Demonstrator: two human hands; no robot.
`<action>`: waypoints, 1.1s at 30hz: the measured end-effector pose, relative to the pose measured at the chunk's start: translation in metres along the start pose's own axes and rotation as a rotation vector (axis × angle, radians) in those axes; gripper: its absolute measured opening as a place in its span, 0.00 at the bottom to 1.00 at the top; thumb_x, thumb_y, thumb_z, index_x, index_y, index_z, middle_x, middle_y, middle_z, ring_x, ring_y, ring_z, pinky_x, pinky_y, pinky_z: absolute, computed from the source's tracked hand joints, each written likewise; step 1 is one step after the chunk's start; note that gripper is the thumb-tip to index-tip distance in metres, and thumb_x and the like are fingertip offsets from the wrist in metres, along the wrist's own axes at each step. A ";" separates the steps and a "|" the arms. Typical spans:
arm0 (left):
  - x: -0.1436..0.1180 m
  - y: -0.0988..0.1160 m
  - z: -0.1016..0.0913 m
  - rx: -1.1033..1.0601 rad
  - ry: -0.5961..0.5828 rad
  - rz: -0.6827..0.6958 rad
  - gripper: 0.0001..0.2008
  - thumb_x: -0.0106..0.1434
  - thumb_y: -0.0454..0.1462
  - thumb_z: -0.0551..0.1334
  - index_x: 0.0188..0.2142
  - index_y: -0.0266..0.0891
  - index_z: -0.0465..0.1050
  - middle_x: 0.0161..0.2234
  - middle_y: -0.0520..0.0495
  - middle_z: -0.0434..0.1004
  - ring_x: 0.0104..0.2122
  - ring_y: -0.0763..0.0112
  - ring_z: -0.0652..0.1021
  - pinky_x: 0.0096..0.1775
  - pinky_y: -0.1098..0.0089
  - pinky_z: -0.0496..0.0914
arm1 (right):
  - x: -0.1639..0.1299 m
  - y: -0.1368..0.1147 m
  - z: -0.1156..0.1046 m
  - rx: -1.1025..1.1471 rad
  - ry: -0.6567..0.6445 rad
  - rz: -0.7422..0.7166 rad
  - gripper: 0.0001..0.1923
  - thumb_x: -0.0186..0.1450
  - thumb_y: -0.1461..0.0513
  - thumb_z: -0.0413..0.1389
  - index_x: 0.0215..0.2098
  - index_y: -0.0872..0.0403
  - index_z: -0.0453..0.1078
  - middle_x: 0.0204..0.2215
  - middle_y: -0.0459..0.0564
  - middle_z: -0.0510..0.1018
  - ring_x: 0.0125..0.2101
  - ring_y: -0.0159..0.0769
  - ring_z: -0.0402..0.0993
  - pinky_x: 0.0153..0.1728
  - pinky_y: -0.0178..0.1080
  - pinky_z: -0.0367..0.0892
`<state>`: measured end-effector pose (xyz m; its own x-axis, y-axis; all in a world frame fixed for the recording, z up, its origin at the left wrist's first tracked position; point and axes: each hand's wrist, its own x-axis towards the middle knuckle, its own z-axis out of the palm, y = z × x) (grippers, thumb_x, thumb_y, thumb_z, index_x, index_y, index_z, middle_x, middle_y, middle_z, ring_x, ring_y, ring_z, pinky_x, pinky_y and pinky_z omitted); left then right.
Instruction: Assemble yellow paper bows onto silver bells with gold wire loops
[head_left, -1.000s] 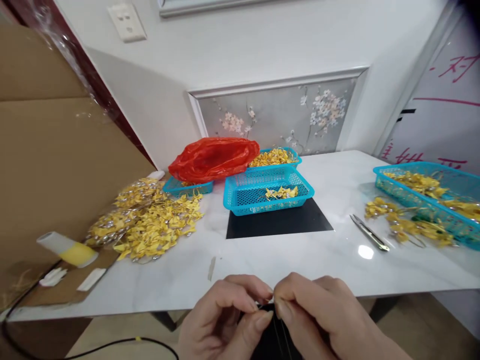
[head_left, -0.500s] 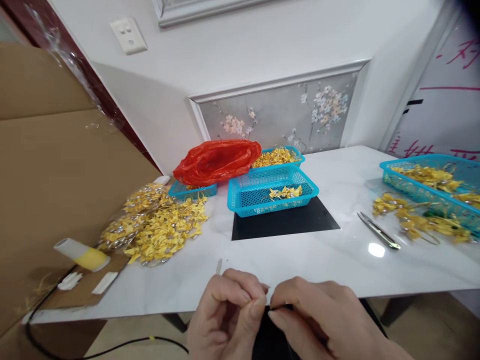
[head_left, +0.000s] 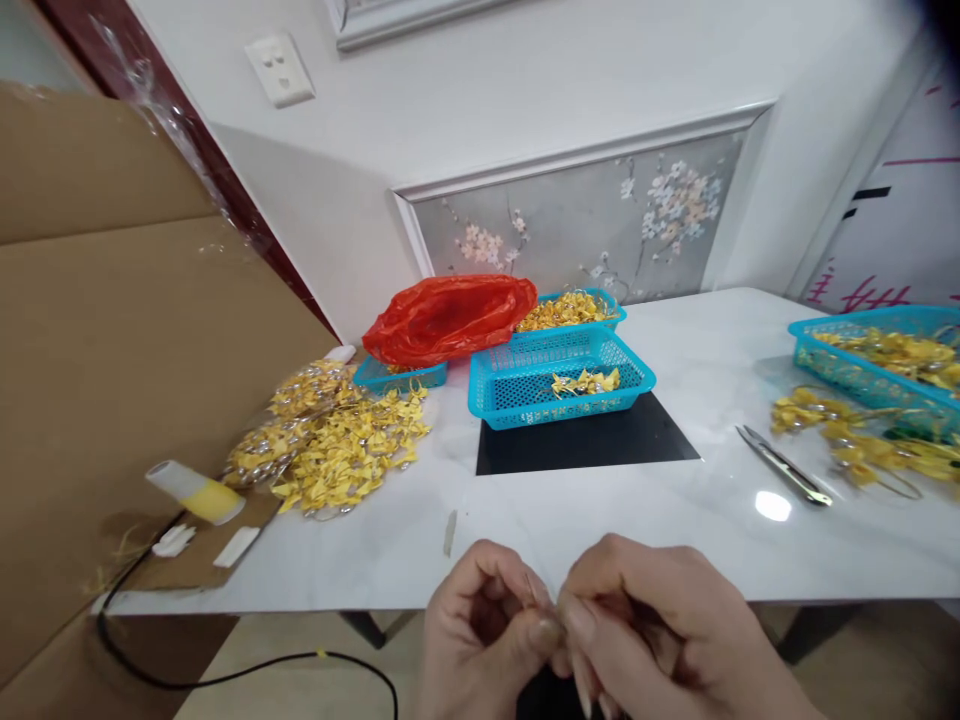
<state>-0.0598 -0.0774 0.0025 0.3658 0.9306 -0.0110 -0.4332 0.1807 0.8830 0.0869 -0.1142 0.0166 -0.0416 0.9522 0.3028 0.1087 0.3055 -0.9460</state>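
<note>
Close together at the table's front edge, my left hand [head_left: 484,630] and my right hand [head_left: 660,625] meet fingertip to fingertip. Thumb and forefinger are pinched on each hand. A thin, pale sliver shows by the left forefinger, too fine to name. Whatever lies between the fingertips is hidden. Beyond my hands, a blue perforated basket [head_left: 487,408] holds a small bunch of yellow ribbon-like flowers [head_left: 586,382]. It rests partly on a flat black sheet [head_left: 585,446]. Off to the right lies a pair of metal thread snips [head_left: 784,466], touched by neither hand.
At left sits a heap of yellow flowers with pearly beads [head_left: 349,450], near a yellow-and-white tube [head_left: 196,492] and a large cardboard box [head_left: 112,380]. A red plastic bag [head_left: 450,320] covers part of the back baskets. Another blue basket [head_left: 847,365] stands right, with loose flowers before it.
My hands have come together, closing the small gap between their fingertips. The whole view has shifted, so the table's things appear slightly further right.
</note>
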 end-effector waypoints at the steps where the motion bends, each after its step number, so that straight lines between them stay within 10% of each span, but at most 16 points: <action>1: 0.000 -0.001 0.001 -0.026 0.011 -0.019 0.11 0.50 0.37 0.76 0.26 0.39 0.75 0.23 0.54 0.77 0.20 0.78 0.75 0.25 0.78 0.70 | 0.001 0.000 0.002 0.037 -0.003 0.038 0.12 0.68 0.59 0.50 0.27 0.53 0.65 0.15 0.43 0.71 0.14 0.25 0.63 0.14 0.27 0.54; 33: 0.002 0.000 -0.005 0.081 0.087 0.025 0.12 0.47 0.36 0.77 0.25 0.38 0.75 0.21 0.54 0.77 0.22 0.78 0.73 0.27 0.81 0.67 | 0.013 0.005 -0.002 0.048 -0.119 0.060 0.06 0.62 0.64 0.51 0.27 0.54 0.65 0.14 0.41 0.69 0.13 0.26 0.66 0.14 0.28 0.55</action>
<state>-0.0630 -0.0744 0.0001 0.2812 0.9593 -0.0256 -0.3720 0.1336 0.9186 0.0892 -0.1005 0.0164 -0.1543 0.9603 0.2325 0.0673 0.2450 -0.9672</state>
